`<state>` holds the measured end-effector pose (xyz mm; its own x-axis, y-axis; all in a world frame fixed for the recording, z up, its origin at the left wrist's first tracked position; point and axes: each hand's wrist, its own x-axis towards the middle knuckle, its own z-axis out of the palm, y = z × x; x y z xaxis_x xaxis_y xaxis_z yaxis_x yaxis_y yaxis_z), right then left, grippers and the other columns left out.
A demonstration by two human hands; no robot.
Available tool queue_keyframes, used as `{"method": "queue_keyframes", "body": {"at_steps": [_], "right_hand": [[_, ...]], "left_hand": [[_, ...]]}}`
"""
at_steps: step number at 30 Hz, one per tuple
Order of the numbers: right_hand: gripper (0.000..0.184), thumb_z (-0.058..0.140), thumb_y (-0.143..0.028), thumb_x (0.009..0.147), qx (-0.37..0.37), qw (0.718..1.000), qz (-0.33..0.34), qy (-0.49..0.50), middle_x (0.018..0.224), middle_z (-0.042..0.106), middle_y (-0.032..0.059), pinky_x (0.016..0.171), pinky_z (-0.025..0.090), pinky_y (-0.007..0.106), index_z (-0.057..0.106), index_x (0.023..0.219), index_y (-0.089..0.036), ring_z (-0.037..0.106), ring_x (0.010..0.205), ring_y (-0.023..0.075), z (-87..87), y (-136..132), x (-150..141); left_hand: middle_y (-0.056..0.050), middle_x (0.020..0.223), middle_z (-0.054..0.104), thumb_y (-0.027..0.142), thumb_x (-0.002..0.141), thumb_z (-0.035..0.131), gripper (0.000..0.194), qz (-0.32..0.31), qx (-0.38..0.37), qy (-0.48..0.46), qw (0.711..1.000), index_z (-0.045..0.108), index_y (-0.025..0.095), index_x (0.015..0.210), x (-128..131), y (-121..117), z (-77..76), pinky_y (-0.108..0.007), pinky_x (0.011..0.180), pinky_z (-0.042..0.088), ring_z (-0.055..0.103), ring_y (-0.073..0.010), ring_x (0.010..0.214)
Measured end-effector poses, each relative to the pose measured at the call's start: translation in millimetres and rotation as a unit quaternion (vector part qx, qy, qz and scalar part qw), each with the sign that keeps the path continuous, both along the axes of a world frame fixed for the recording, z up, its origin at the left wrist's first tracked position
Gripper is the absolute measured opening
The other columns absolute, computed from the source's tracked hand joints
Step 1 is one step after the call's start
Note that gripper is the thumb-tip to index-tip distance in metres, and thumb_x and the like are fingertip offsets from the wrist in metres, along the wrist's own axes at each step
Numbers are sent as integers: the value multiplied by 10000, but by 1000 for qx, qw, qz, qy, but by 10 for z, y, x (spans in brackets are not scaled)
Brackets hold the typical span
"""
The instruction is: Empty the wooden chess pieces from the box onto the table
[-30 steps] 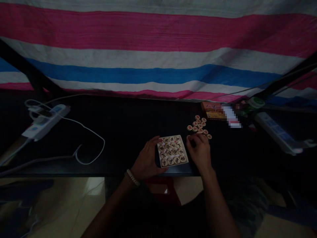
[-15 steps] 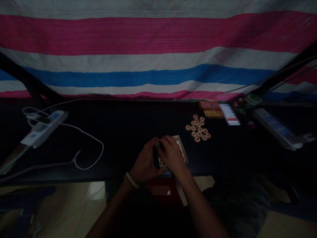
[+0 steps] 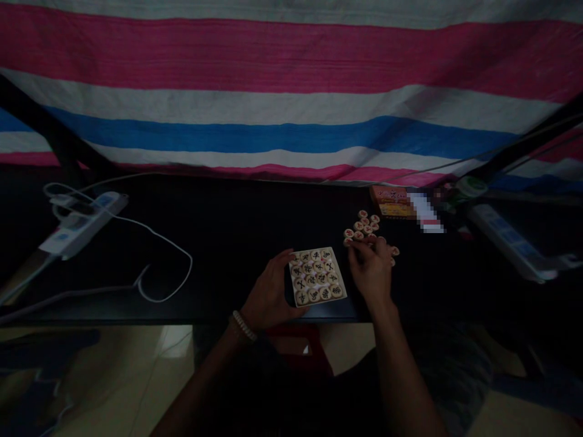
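Observation:
A shallow, pale square box [image 3: 345, 290] lies near the table's front edge, filled with rows of round Chinese chess pieces [image 3: 311, 280] with dark characters. My left hand [image 3: 269, 291] grips its left side, fingers at the far corner and thumb along the near edge. To the right of the box, my right hand [image 3: 374, 270] is lowered over a loose cluster of red-marked Chinese chess pieces [image 3: 368, 229]. Its fingertips close on one red-marked piece [image 3: 348, 241] at the cluster's left side. The hand hides part of the cluster.
An orange printed box [image 3: 392, 202] lies behind the loose pieces, beside a blurred white item [image 3: 426, 212]. Power strips stand at the left [image 3: 86, 223] and right [image 3: 507, 243], with a white cable [image 3: 175, 243] looping across the left side. A striped sheet [image 3: 273, 136] hangs behind.
My right hand has left the box and moved right to the red-marked pieces, uncovering the dark-marked ones. One red-marked piece has shifted left at its fingertips. My left hand stays on the box.

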<state>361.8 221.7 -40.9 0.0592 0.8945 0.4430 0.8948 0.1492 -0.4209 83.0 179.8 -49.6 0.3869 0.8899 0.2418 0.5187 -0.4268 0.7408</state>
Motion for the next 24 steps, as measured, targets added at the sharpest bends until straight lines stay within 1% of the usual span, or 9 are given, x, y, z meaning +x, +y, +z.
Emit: {"method": "queue_keyframes", "body": {"at_steps": [2, 4, 6, 8, 10, 13, 19, 21, 24], "right_hand": [[219, 619, -304, 994, -21, 996, 67, 49, 1127, 672, 124, 991, 539, 491, 785, 1103, -211, 634, 1100, 295, 76, -107, -114], [191, 626, -314, 1006, -62, 986, 133, 80, 1123, 694, 93, 972, 558, 457, 771, 1100, -232, 659, 1074, 266, 161, -256, -225], [176, 624, -305, 1014, -95, 978, 166, 88, 1142, 700, 83, 959, 572, 441, 764, 1100, -240, 665, 1081, 258, 227, -424, -283], [175, 620, -295, 1016, -110, 977, 164, 80, 1175, 686, 95, 957, 584, 442, 760, 1099, -230, 663, 1100, 264, 258, -582, -286], [179, 611, -305, 1024, -116, 981, 145, 51, 1206, 664, 117, 954, 592, 461, 762, 1063, -218, 659, 1113, 283, 260, -707, -267], [212, 574, -307, 1043, -124, 985, 117, -8, 1246, 642, 146, 930, 600, 499, 763, 1019, -213, 647, 1114, 316, 242, -815, -274], [218, 539, -217, 1031, -138, 980, 110, -95, 1244, 667, 158, 868, 584, 517, 757, 1023, -224, 634, 1004, 316, 257, -809, -371], [211, 548, -210, 1020, -148, 977, 118, -99, 1233, 668, 155, 862, 584, 506, 759, 1003, -218, 633, 989, 305, 277, -777, -366], [170, 589, -201, 991, -172, 974, 127, -78, 1251, 651, 158, 880, 590, 509, 758, 975, -198, 632, 1043, 318, 307, -735, -325]], "left_hand": [[-210, 1596, 442, 340, 615, 991, 1201, 4, 1, 4, 1000, 260, 260, 1564, 2, -3, -4, -626, 1097, 529, 512, -429, 1433], [-210, 1596, 441, 334, 597, 1002, 1222, 6, 2, 6, 1000, 256, 259, 1562, 4, -7, -5, -626, 1092, 531, 516, -429, 1427], [-210, 1596, 442, 333, 598, 1002, 1218, 5, 2, 6, 1000, 259, 256, 1561, 6, -10, -1, -621, 1093, 531, 517, -426, 1427], [-210, 1598, 440, 340, 610, 998, 1204, 5, 3, 5, 1000, 264, 253, 1561, 7, -11, 6, -614, 1096, 531, 518, -422, 1428], [-212, 1597, 443, 341, 619, 993, 1194, 4, 5, 7, 1000, 263, 253, 1560, 8, -10, 10, -615, 1099, 530, 517, -422, 1429], [-214, 1597, 441, 324, 612, 993, 1205, 3, 6, 9, 1000, 254, 253, 1560, 10, -9, 6, -623, 1106, 525, 507, -428, 1436], [-208, 1602, 435, 333, 620, 996, 1202, 4, 7, 13, 1000, 258, 259, 1566, 16, -12, -9, -653, 1135, 500, 499, -443, 1450], [-209, 1600, 439, 336, 611, 1001, 1206, 2, 8, 11, 1000, 267, 253, 1565, 14, -11, -7, -658, 1150, 487, 506, -442, 1446], [-208, 1605, 439, 331, 596, 1011, 1223, 3, 1, 6, 1000, 272, 250, 1567, 7, -12, 0, -647, 1150, 492, 505, -436, 1449]]}}
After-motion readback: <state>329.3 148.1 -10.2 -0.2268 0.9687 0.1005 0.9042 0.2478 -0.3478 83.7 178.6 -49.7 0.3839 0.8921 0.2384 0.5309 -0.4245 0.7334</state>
